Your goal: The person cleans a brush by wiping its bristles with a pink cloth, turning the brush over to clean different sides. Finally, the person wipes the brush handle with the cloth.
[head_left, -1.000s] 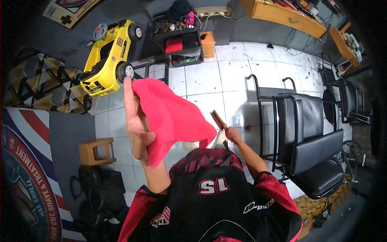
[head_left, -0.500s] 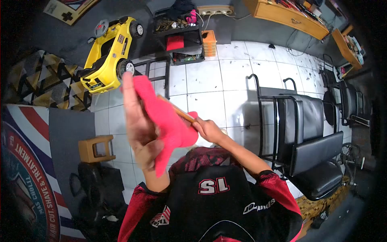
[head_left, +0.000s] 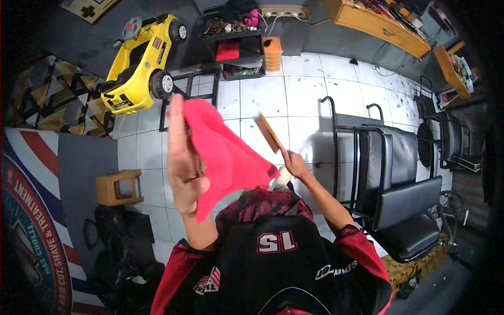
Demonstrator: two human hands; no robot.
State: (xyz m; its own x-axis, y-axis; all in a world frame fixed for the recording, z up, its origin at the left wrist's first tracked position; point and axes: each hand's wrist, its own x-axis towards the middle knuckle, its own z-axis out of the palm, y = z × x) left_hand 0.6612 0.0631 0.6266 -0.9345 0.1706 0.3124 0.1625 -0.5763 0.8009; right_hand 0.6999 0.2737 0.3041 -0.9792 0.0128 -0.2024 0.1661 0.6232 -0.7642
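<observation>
On the left, my left hand [head_left: 186, 181] holds a bright pink cloth [head_left: 223, 152], with the thumb pressed over its edge and some fingers stretched upward. The cloth hangs spread toward the right, and its far corner looks darker. My right hand [head_left: 298, 165] is closed round the handle of a wooden brush [head_left: 270, 134], whose long head points up and left. A gap separates the brush from the cloth. Both hands are in the air in front of my torso, above the tiled floor.
A yellow toy car [head_left: 139, 65] stands at the upper left beside a black shelf [head_left: 239, 68]. Black chairs [head_left: 407, 199] fill the right side. A brown stool [head_left: 118, 188] is at the left, and wooden drawers [head_left: 378, 26] are at the top right. Hair clippings dot the floor [head_left: 304, 94].
My right hand has moved right with the brush, which was against the cloth and now is apart from it. The cloth hangs more spread out, still in my left hand.
</observation>
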